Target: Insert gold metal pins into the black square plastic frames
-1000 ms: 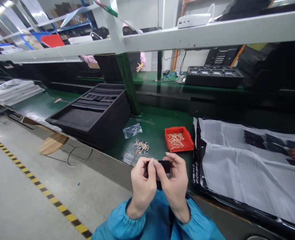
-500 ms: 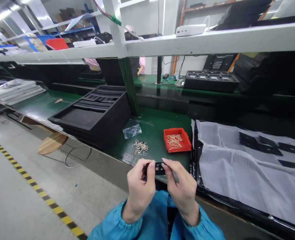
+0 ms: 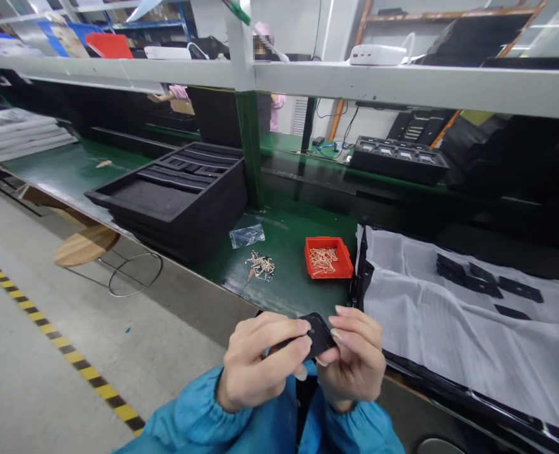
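Note:
Between my hands, just off the bench's front edge, is a small flat black plate (image 3: pixel 321 337), tilted with a broad face showing. My left hand (image 3: pixel 265 359) grips it with the fingers laid over its left side. At its right edge, my right hand (image 3: pixel 353 359) pinches it between the thumb and fingers. Beyond my hands lies a loose pile of small pale, dark-ended pieces (image 3: pixel 261 265). A red tray (image 3: pixel 341 270) to its right holds many thin pale pieces. A clear plastic bag (image 3: pixel 247 236) rests behind the pile.
Stacked black foam trays (image 3: pixel 175 233) stand at the left on the green bench (image 3: pixel 289 233). White sheeting (image 3: pixel 412 321) at the right carries several flat black plates (image 3: pixel 520 290). A green post (image 3: pixel 248 151) rises behind. A wooden stool (image 3: pixel 86 246) stands by the front edge.
The black plate has been turned from a narrow view, with openings showing, to a broad plain face. My left fingers now lie across it, and the head view has shifted slightly.

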Demonstrator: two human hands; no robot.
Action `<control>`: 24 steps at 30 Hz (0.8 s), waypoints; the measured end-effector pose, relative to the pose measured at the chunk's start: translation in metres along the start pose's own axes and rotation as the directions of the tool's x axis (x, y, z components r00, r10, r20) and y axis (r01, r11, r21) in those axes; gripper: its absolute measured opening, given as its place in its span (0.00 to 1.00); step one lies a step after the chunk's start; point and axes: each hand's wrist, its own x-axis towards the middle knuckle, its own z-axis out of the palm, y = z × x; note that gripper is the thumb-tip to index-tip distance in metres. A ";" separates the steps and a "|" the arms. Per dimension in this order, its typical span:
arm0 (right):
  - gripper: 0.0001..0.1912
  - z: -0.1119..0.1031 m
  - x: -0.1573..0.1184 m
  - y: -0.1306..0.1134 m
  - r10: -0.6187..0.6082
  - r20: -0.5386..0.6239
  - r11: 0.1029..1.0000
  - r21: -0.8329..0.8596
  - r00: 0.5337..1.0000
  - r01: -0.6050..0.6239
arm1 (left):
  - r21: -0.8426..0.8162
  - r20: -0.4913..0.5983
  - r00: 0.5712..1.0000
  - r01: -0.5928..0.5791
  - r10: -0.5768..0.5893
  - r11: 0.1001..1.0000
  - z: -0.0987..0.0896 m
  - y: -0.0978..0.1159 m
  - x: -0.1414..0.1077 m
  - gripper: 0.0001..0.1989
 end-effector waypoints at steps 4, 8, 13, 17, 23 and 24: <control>0.05 -0.010 0.010 0.001 -0.150 0.038 0.986 -0.074 0.988 0.152 | -0.026 -0.017 0.999 -0.032 0.031 0.999 -0.001 0.006 0.000 0.07; 0.08 -0.010 0.024 -0.003 -0.321 -0.001 0.940 -0.120 0.947 0.319 | -0.043 -0.032 0.997 -0.069 0.068 0.997 -0.002 0.007 -0.003 0.06; 0.07 -0.016 0.030 -0.003 -0.434 0.088 0.896 -0.066 0.897 0.439 | -0.041 -0.040 0.993 -0.112 0.110 0.993 0.000 0.006 -0.006 0.05; 0.06 -0.025 0.029 0.000 -0.439 0.164 0.892 -0.039 0.883 0.451 | -0.122 -0.077 0.995 -0.070 0.061 0.990 0.006 0.007 -0.014 0.07; 0.06 -0.022 0.035 -0.005 -0.425 0.153 0.904 0.030 0.892 0.426 | -0.178 -0.103 0.994 0.013 -0.031 0.984 0.012 0.012 -0.019 0.09; 0.07 -0.020 0.037 -0.006 -0.437 0.126 0.899 0.037 0.891 0.436 | -0.181 -0.110 0.994 0.006 -0.027 0.984 0.013 0.012 -0.019 0.09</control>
